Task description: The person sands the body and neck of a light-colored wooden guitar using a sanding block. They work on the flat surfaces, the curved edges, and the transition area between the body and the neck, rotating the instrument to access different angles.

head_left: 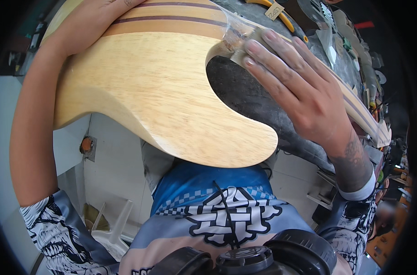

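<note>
A pale wooden guitar body [160,96] with dark stripes fills the upper middle, its striped neck [362,110] running down to the right. My left hand [84,27] rests on the body at upper left, its fingertips cut off by the frame's top, so its grip is unclear. My right hand [304,91] presses a greyish sanding pad [239,56] against the wood where neck meets body, fingers extended together over it. Smudgy residue marks that joint.
Dark workbench [236,87] under the guitar, holding yellow-handled tools [286,20], a tag [275,10] and clutter along the right. A white plastic chair [110,229] and brush [90,215] stand below left. A blurred person [384,220] appears at far right. A respirator [245,256] hangs at my chest.
</note>
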The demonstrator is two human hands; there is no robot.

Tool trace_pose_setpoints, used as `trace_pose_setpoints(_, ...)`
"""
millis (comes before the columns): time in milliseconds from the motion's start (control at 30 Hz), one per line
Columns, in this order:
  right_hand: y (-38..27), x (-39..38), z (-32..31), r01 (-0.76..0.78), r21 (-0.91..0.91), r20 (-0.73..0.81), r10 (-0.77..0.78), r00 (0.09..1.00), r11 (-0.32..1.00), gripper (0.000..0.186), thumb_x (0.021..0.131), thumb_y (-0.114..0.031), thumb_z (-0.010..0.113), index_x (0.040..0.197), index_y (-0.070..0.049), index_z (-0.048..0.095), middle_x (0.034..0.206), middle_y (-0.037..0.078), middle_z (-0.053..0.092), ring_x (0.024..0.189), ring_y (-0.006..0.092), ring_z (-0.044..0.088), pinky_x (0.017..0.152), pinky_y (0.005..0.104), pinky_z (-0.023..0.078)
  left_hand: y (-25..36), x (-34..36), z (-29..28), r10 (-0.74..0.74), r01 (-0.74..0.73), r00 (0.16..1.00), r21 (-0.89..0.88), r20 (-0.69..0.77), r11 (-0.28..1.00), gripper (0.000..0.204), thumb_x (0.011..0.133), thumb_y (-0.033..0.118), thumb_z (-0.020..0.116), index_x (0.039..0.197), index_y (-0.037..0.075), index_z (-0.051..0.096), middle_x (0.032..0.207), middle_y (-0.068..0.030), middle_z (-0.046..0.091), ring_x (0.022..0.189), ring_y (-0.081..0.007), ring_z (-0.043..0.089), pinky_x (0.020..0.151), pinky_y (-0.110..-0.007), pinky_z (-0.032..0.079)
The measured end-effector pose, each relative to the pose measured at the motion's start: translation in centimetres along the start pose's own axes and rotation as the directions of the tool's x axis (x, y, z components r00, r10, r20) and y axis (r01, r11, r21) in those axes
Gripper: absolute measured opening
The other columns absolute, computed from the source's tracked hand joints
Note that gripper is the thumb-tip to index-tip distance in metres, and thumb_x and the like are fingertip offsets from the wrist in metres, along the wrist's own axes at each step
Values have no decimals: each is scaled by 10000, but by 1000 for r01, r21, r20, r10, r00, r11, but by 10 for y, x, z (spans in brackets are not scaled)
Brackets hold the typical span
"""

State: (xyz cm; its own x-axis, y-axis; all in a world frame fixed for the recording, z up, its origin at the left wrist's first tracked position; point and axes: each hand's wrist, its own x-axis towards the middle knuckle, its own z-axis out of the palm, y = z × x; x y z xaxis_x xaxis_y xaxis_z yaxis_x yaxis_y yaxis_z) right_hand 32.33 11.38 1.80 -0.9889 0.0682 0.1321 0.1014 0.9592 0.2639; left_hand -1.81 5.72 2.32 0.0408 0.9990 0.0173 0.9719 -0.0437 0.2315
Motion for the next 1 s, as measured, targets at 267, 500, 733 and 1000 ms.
trace_pose_setpoints(267,-1,12,6,-34,-27,-58,33,998,999,508,905,-152,598,1406,-66,594,1500,113,563,1434,295,492,1201,509,382,-15,17,1,13,-14,999,10,32,1000,698,1084,472,396,1583,-9,322,1667,-231,268,1571,-361,177,1279,-421,116)
trace_pose_setpoints(500,-5,21,10,-62,-13,-118,60,991,998,514,888,-160,615,1395,-75,608,1500,90,568,1441,284,484,1206,509,373,-12,21,0,51,-51,998,-29,21,998,695,1085,464,402,1578,-19,326,1663,-236,275,1566,-367,195,1278,-417,126)
trace_pose_setpoints(733,3,-13,14,-63,-106,-63,57,996,992,512,909,-188,592,1407,-70,599,1516,98,548,1437,296,488,1207,511,361,15,22,4,37,-37,999,-11,-23,999,699,1088,467,406,1575,-28,328,1659,-243,280,1564,-358,206,1276,-410,133)
trace_pose_setpoints(1000,0,-14,18,-101,-206,-24,98,995,973,497,905,-191,617,1396,-111,618,1502,62,567,1436,266,488,1214,489,377,10,30,7,80,-80,997,-38,-9,996,683,1094,445,399,1576,-32,322,1663,-238,275,1566,-352,203,1277,-405,126)
